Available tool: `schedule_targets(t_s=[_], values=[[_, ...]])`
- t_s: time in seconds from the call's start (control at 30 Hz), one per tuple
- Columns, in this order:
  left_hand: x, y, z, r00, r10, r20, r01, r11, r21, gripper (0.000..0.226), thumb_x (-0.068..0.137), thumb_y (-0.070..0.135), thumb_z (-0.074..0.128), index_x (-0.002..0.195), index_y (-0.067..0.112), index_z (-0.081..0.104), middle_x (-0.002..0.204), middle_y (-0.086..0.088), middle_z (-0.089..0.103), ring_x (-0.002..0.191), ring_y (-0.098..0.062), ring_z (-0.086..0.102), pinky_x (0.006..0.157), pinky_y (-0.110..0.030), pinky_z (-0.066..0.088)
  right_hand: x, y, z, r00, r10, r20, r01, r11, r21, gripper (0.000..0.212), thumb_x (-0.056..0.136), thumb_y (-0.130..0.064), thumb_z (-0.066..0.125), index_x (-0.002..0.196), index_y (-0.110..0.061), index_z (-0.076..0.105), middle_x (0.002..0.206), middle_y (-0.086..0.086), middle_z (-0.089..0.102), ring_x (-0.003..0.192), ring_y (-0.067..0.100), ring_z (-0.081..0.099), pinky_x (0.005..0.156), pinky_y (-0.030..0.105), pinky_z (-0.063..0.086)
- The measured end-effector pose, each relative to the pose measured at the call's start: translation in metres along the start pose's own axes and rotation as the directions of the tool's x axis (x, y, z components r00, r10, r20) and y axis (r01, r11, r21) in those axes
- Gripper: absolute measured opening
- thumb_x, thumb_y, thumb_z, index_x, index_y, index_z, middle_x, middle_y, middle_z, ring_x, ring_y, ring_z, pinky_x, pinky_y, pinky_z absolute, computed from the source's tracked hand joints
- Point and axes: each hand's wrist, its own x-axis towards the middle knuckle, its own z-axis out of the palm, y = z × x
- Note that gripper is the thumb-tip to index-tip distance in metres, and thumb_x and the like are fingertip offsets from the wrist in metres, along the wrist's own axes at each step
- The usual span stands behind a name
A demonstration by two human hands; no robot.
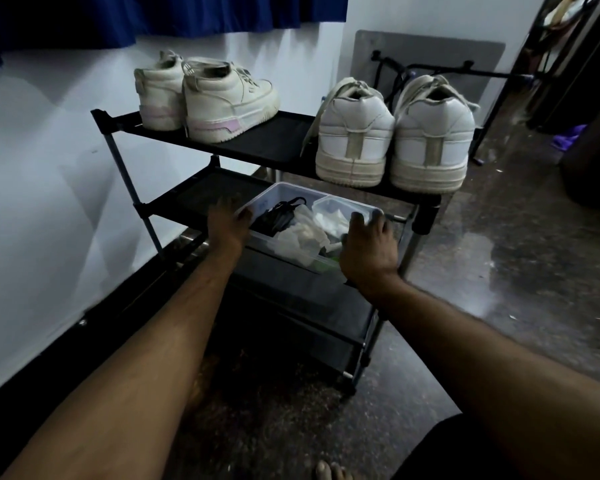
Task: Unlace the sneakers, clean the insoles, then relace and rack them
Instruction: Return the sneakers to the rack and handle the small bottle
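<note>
The sneakers [394, 133] sat on the rack's [257, 140] top shelf. On the middle shelf, my left hand [227, 221] and right hand [369, 247] gripped the supply bin's [326, 195] ends; I judged a level, even pull best.

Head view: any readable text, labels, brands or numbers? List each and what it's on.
None can be read.
Clear plastic bin: a faint blue mark on its near-left wall, too blurred to read.
Pink-trimmed sneakers and white sneakers: no legible brand or lettering on the heels.
Black rack: no label visible.
</note>
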Motion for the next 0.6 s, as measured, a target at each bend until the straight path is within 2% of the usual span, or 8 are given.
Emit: schedule_targets(t_s=[0.07,0.1,0.2,0.27,0.33,0.4,0.5,0.6], values=[[-0.001,-0.003,0.001,0.987,0.149,-0.061,-0.136,0.974,0.179,0.040,0.087,0.027,0.071,0.117,0.001,0.066,0.119,-0.024,0.063,0.113,-0.038,0.058,0.096,-0.038,0.047,0.005,-0.007,-0.002,0.987,-0.113,-0.116,0.102,0.990,-0.098,0.045,0.093,-0.033,0.057,0.133,-0.016,0.048,0.142,0.018,0.040,0.128,0.038,0.041,0.098,0.045,0.039],[-0.003,0.001,0.002,0.972,0.228,-0.059,-0.212,0.955,0.206,0.042,0.085,0.035,0.071,0.114,0.005,0.068,0.117,-0.022,0.064,0.111,-0.037,0.059,0.096,-0.040,0.049,0.008,-0.012,-0.003,0.975,-0.179,-0.130,0.164,0.979,-0.119,0.038,0.093,-0.032,0.056,0.127,-0.017,0.054,0.134,0.014,0.050,0.121,0.035,0.049,0.094,0.042,0.041],[-0.014,0.027,0.008,0.917,0.353,0.189,-0.367,0.929,0.045,0.029,0.082,0.034,0.072,0.101,0.012,0.074,0.108,-0.009,0.070,0.102,-0.023,0.065,0.087,-0.026,0.047,0.015,-0.023,-0.001,0.950,-0.308,-0.049,0.297,0.942,-0.159,0.020,0.091,-0.018,0.054,0.106,-0.017,0.067,0.107,0.006,0.069,0.101,0.029,0.063,0.082,0.036,0.046],[-0.020,0.040,0.016,0.845,0.408,0.346,-0.447,0.893,0.040,0.027,0.083,0.021,0.078,0.109,0.013,0.074,0.115,-0.007,0.068,0.104,-0.018,0.063,0.087,-0.018,0.037,0.019,-0.025,0.002,0.965,-0.261,0.029,0.262,0.957,-0.120,0.018,0.092,-0.019,0.056,0.107,-0.014,0.065,0.107,0.010,0.068,0.101,0.031,0.065,0.074,0.035,0.045],[-0.020,0.039,0.024,0.829,0.384,0.407,-0.439,0.897,0.046,0.038,0.083,0.022,0.080,0.119,0.020,0.069,0.122,-0.002,0.064,0.102,-0.009,0.058,0.087,-0.015,0.035,0.023,-0.025,0.004,0.977,-0.196,0.085,0.202,0.977,-0.074,0.023,0.094,-0.024,0.058,0.113,-0.012,0.060,0.113,0.012,0.064,0.104,0.033,0.064,0.073,0.036,0.045],[-0.020,0.037,0.027,0.827,0.348,0.441,-0.409,0.911,0.047,0.044,0.081,0.024,0.082,0.122,0.025,0.067,0.122,0.002,0.063,0.097,-0.005,0.056,0.086,-0.019,0.042,0.029,-0.025,0.007,0.981,-0.159,0.112,0.167,0.984,-0.060,0.031,0.093,-0.026,0.060,0.120,-0.012,0.055,0.116,0.013,0.064,0.106,0.034,0.063,0.075,0.037,0.045],[-0.017,0.037,0.030,0.823,0.316,0.473,-0.362,0.932,0.008,0.047,0.077,0.021,0.085,0.119,0.027,0.066,0.119,0.005,0.062,0.099,-0.010,0.062,0.093,-0.034,0.054,0.035,-0.024,0.012,0.984,-0.125,0.125,0.134,0.988,-0.072,0.053,0.088,-0.026,0.066,0.133,-0.009,0.043,0.117,0.015,0.065,0.107,0.034,0.063,0.074,0.038,0.046],[-0.019,0.043,0.029,0.817,0.296,0.494,-0.357,0.934,0.030,0.051,0.076,0.018,0.085,0.121,0.028,0.065,0.127,0.004,0.061,0.111,-0.016,0.061,0.098,-0.041,0.052,0.038,-0.026,0.010,0.981,-0.149,0.122,0.164,0.978,-0.128,0.053,0.087,-0.023,0.066,0.131,-0.007,0.043,0.117,0.014,0.065,0.110,0.033,0.060,0.076,0.039,0.045]])
